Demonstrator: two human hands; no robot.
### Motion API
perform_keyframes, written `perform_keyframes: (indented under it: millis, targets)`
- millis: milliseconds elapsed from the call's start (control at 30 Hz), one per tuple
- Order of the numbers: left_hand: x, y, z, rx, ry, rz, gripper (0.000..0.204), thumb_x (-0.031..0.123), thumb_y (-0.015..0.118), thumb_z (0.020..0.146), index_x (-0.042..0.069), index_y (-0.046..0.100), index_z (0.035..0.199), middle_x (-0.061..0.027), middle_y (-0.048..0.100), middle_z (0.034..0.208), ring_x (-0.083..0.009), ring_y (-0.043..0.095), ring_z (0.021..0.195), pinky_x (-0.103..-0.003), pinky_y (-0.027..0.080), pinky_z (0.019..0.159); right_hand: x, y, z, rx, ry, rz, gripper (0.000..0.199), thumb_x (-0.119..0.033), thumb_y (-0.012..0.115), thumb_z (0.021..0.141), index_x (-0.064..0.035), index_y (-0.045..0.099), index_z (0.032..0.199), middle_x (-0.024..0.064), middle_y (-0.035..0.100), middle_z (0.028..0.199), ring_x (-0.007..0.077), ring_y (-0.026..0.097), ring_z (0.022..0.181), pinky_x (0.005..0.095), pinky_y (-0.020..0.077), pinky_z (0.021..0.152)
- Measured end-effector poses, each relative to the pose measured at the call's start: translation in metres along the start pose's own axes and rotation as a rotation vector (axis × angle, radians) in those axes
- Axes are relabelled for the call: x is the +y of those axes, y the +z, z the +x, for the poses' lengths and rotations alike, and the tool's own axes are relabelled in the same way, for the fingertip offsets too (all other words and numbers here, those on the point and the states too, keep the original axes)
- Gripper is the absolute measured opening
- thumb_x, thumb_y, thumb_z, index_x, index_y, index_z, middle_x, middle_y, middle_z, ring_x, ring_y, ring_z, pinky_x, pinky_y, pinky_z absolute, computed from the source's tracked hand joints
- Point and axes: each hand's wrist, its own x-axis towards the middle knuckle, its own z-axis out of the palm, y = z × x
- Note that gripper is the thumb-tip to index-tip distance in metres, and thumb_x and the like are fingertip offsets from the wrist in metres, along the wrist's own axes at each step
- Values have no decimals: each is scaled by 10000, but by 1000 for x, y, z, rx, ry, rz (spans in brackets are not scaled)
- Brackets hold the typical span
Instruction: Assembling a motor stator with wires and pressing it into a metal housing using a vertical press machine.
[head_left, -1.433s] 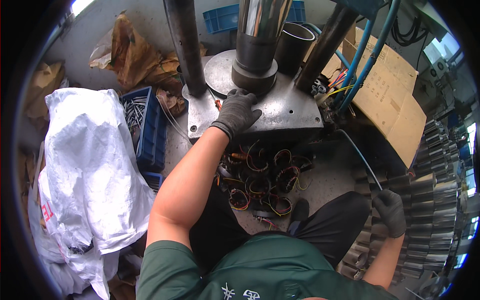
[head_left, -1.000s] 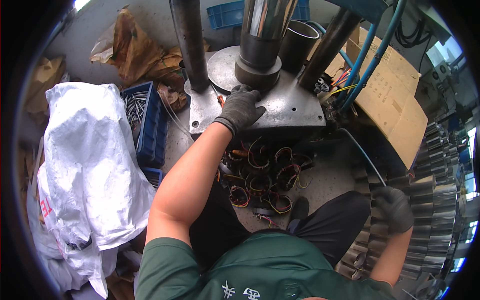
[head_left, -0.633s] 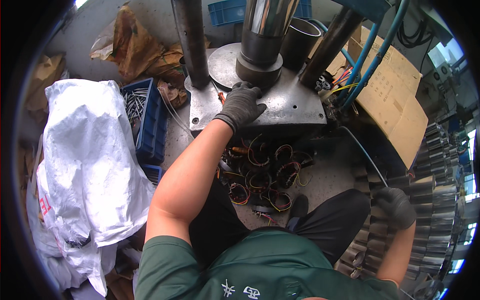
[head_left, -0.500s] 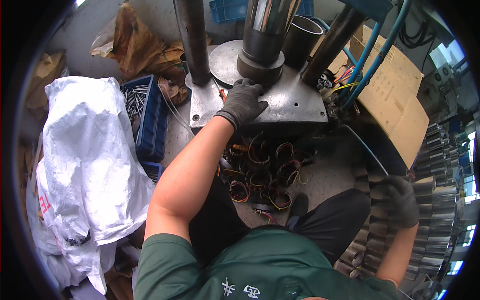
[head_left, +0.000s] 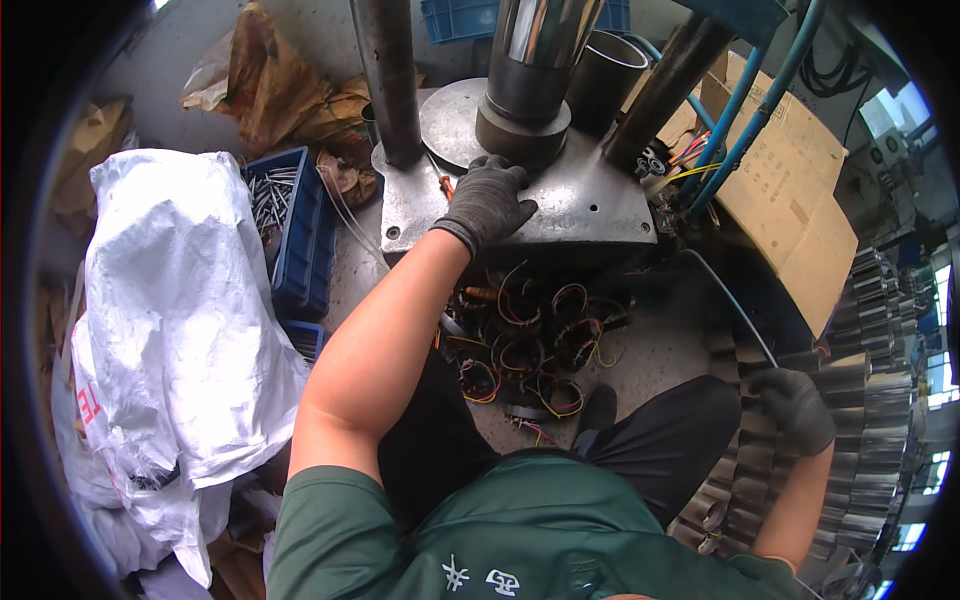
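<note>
My left hand, in a dark grey knitted glove, rests on the metal base plate of a press. Its fingertips lie against the round disc, just in front of the steel ram, with the thumb apart. Left of the wrist lies a red-handled screwdriver. Off to the right, my right hand, gloved alike, is curled at the lower end of a thin lever rod. Below the plate, several wound stator coils with coloured wires sit on the floor.
White sacks and a blue crate of metal pins stand at the left. Steel posts and blue pipes rise around the press. Cardboard leans at the right, above stacked metal cylinders.
My right hand has shifted slightly down and is now sharp instead of blurred; the lever's end shows beside it. My left hand stays on the plate.
</note>
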Motion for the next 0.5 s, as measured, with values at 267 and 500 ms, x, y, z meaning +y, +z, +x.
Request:
perform_keyframes:
  millis: [267, 500]
  targets:
    - [-2, 3, 1, 1, -6, 11, 455, 406, 729, 863, 98, 731, 1198, -209, 626, 1295, -410, 545, 1284, -483, 448, 1123, -16, -2, -3, 52, 65, 119, 282, -68, 634, 923, 40, 712, 1171, 84, 736, 978, 140, 669, 849, 299, 553, 775]
    - [-2, 3, 1, -2, 1, 10, 458, 409, 731, 867, 96, 727, 1202, -211, 624, 1299, -410, 544, 1285, -484, 442, 1128, -13, -5, -2, -58, -155, -188, 283, -69, 621, 936, 39, 711, 1181, 80, 727, 997, 127, 654, 825, 306, 558, 769]
